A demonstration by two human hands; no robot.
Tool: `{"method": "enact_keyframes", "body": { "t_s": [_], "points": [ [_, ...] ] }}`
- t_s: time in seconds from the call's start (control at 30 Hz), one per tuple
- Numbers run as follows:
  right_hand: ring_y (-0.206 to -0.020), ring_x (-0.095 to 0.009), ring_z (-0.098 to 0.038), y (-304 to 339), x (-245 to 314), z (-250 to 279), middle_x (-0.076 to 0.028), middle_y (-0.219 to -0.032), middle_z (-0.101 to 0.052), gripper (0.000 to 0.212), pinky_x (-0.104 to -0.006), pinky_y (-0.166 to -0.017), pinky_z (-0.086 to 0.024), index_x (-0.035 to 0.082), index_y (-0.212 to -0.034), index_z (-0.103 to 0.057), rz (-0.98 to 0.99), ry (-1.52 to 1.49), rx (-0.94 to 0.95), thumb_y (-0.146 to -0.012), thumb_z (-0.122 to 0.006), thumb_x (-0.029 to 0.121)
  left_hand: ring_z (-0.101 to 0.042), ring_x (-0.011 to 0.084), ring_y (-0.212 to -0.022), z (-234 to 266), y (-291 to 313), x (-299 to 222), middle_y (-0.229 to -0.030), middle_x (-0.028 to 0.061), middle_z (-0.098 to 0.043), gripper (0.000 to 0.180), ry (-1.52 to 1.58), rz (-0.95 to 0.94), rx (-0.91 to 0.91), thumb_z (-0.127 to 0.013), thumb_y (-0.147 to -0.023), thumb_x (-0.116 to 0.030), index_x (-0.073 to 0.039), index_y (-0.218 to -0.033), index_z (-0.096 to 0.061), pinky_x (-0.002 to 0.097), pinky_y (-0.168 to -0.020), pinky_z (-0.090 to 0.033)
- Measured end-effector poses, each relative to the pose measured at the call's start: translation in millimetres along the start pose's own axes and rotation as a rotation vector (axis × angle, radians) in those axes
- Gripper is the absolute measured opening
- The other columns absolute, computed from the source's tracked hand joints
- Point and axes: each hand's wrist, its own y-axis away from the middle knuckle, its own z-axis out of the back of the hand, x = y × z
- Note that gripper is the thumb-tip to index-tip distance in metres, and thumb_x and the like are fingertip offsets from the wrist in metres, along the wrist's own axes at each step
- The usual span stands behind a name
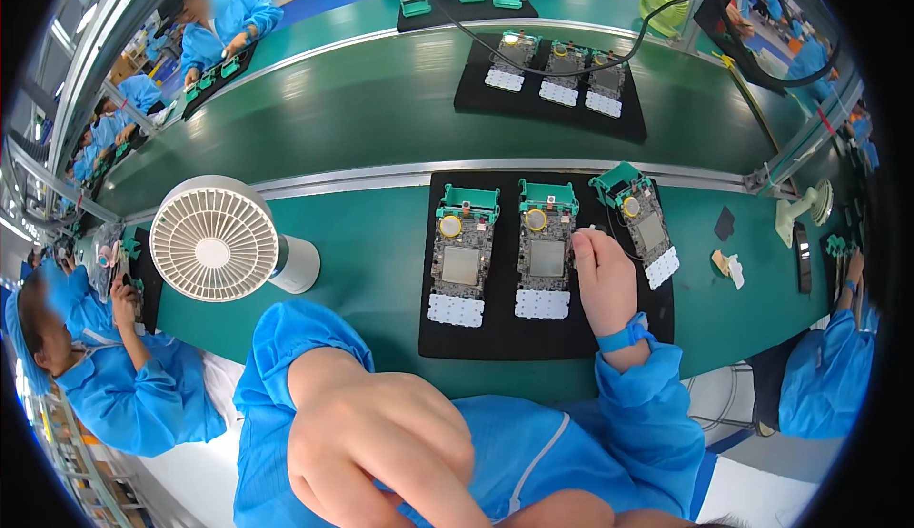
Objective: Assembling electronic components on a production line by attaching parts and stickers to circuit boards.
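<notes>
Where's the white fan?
Head view, left side: the white fan stands on the green bench, left of the near black mat and its three circuit boards.

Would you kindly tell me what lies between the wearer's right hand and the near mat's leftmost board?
The middle circuit board lies there, in the head view.

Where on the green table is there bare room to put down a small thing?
On the table, one free patch lies between the white fan and the black mat. Another lies below the scraps, right of the mat. The mat is crowded: three circuit boards, the right hand between two.
</notes>
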Motion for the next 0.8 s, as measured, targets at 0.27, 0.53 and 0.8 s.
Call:
{"method": "enact_keyframes", "body": {
  "t_s": [0.27,0.53,0.8],
  "points": [
    [-0.086,-0.035,-0.059,4.0,10.3,49.5,-0.017,-0.095,-0.06,0.028,-0.0428,-0.073,-0.049,0.005,-0.112,-0.064,0.173,0.365,-0.237,-0.087,-0.069,0.016,-0.053,0.0145,-0.057,-2.1,-2.0,-4.4,-0.101,0.0122,-0.071,0.021,-0.045,-0.016,-0.04,-0.055,-0.086,-0.007,-0.005,-0.068,-0.065,0.0235,-0.045,-0.04],
    [-0.11,-0.04,-0.053,-1.8,-48.2,81.8,-0.022,-0.12,-0.058,0.052,-0.0454,-0.094,-0.044,-0.001,-0.129,-0.055,0.016,0.673,-0.228,-0.086,-0.07,0.025,-0.053,0.0138,-0.055,2.5,2.5,0.9,-0.099,0.0118,-0.071,0.022,-0.041,-0.018,-0.023,-0.054,-0.086,-0.012,-0.005,-0.067,-0.065,0.023,-0.043,-0.039],
    [-0.113,-0.037,-0.051,-1.5,-51.0,82.3,-0.02,-0.122,-0.055,0.089,-0.0435,-0.096,-0.044,-0.003,-0.129,-0.05,-0.007,0.752,-0.021,-0.063,-0.083,0.049,-0.059,0.0276,-0.084,-21.1,22.0,22.4,-0.109,0.0158,-0.06,0.042,-0.264,0.585,0.579,-0.062,-0.091,-0.031,0.002,-0.116,-0.058,0.0351,-0.066,-0.05]
  ]
}}
